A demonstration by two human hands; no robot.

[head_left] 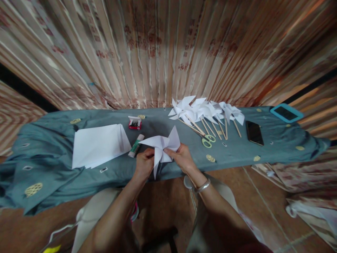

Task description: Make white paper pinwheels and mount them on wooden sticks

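Observation:
A white paper pinwheel [161,142] with pointed, folded blades is held between my two hands, just above the table's front edge. My left hand [144,162] grips it at the lower left, its fingers curled and partly hidden behind a blade. From the right, my right hand [182,157] pinches it, the thumb pressed near the centre. A green and white glue stick [136,145] lies just beyond my left hand. Behind it stands a small red box [135,123], its lid up, with small dark pieces inside.
Several pinwheels on wooden sticks [207,111] lie at the back right, beside green-handled scissors [208,140]. A black phone [254,133] and a blue-framed tablet [286,112] are farther right. Stacked white paper [98,146] lies left on the cloth-covered table [52,140]. A curtain [158,52] hangs behind.

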